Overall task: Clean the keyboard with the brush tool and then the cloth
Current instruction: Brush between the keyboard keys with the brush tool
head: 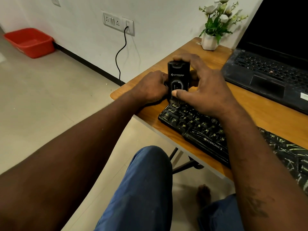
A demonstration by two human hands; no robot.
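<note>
Both hands are closing on the brush tool [178, 79], which is standing upright between them over the far left corner of the keyboard [191, 124]. The left hand [150, 88] is gripping the tool's lower left side with its fingers curled in against the black casing, though the fingertips themselves are hiding behind it. The right hand [205, 90] is grasping the tool from the other side: its fingers are arching over the top of the casing, while the thumb [176, 93] is pressing flat across the lower front, just above the dark bristles [175, 101]. Those bristles are pointing down and touching the keyboard's far edge (the casing is showing a pale logo and an oval window on its front). The right wrist is hovering over the keys behind the tool, and the forearm is crossing the middle of the board.

The keyboard is lying slantwise near the front edge of the wooden table [250, 104], its black keys carrying yellow-green streaks. An open laptop [266, 75] with a dark screen is sitting further back to the right, well apart from the hands, and a white pot of flowers [209, 42] is standing at the table's far corner. A black cable [120, 52] is hanging from a wall socket [112, 21], and a red tub [30, 42] is resting on the floor by the wall. Knees in blue trousers [141, 189] are showing below the table.
</note>
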